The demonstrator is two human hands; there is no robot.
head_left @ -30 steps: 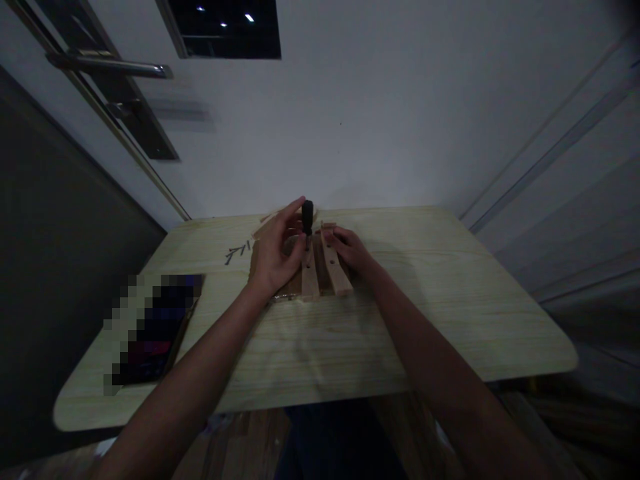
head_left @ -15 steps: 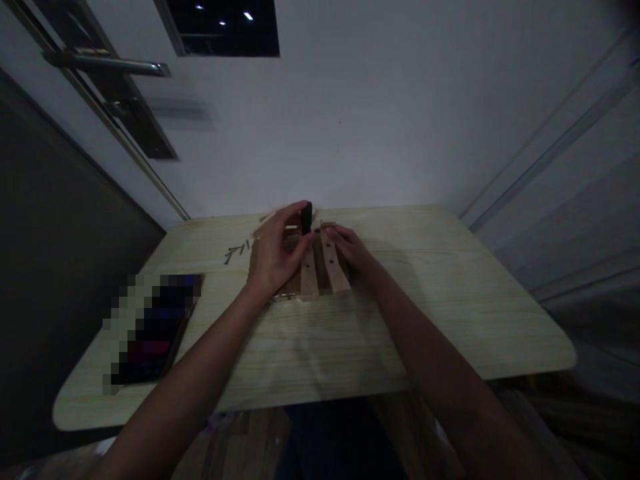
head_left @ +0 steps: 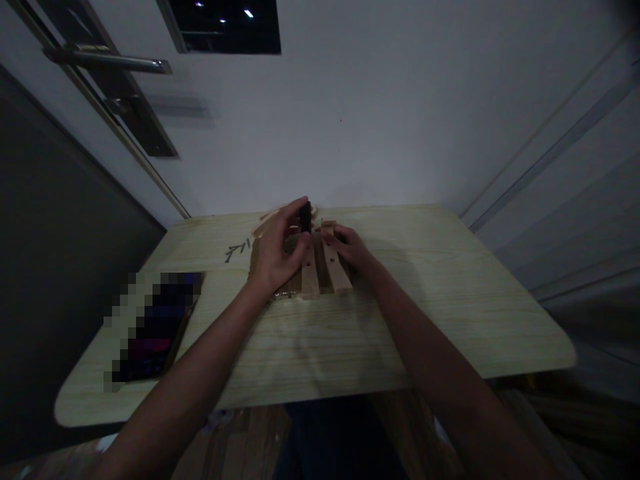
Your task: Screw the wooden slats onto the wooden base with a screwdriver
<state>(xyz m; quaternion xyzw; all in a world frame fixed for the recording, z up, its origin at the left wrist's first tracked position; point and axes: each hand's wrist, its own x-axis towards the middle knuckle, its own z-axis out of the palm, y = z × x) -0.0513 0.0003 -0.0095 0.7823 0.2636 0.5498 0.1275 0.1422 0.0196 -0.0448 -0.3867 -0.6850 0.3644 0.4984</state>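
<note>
My left hand (head_left: 277, 257) is closed around a short black handle (head_left: 305, 217) that stands upright over the left of two light wooden strips; its lower end is hidden by my fingers. That left wooden strip (head_left: 309, 277) has dark holes along it. My right hand (head_left: 354, 248) grips the far end of the right wooden strip (head_left: 337, 272), which also has holes. A small wooden piece (head_left: 329, 223) sits across that far end. Both strips lie on a brown cardboard piece (head_left: 289, 283), partly covered by my left hand.
Several screws (head_left: 236, 249) lie on the pale wooden table (head_left: 425, 320), left of my hand. More wooden pieces (head_left: 265, 223) lie behind it. A tablet-like device (head_left: 163, 333), partly pixelated, rests at the left. A white door (head_left: 350, 120) with a metal handle (head_left: 120, 63) rises behind the table.
Both hands hold nearly the same places. My right fingers have shifted slightly at the far end of the right strip. The black handle stays upright in my left hand.
</note>
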